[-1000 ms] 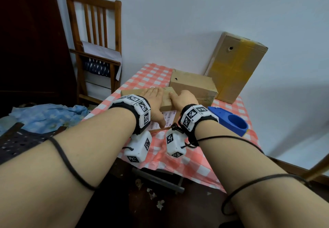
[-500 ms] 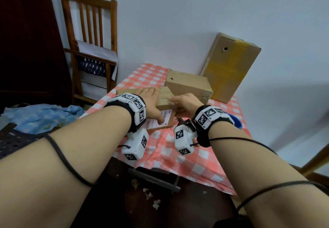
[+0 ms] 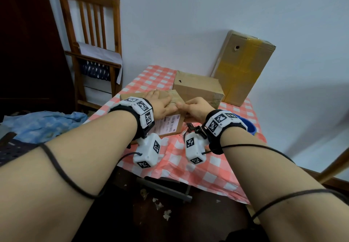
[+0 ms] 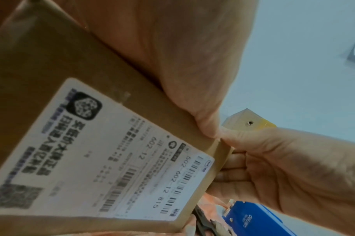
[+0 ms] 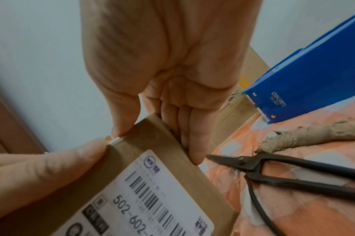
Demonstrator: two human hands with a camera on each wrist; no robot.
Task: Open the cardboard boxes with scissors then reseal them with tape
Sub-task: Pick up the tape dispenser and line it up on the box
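Observation:
A flat cardboard box (image 3: 174,101) with a white shipping label (image 3: 169,126) lies on the checked tablecloth (image 3: 188,164). My left hand (image 3: 160,103) rests flat on its top, and its thumb (image 5: 51,167) touches the front edge near the right corner. My right hand (image 3: 196,107) grips that corner, thumb (image 5: 122,126) on the top edge and fingers (image 5: 192,143) down the right side. Black scissors (image 5: 253,166) lie shut on the cloth just right of the box, under my right wrist. A blue tape dispenser (image 3: 249,126) sits further right.
A second brown box (image 3: 198,88) lies just behind the flat one. A tall box with yellow tape (image 3: 243,68) leans on the wall. A wooden chair (image 3: 90,39) stands left of the table, with blue cloth (image 3: 43,122) nearer me. A crumpled tape strip (image 5: 305,135) lies by the scissors.
My right hand has slid off the box top to the right front corner and now grips it. The left hand has stayed flat on the top.

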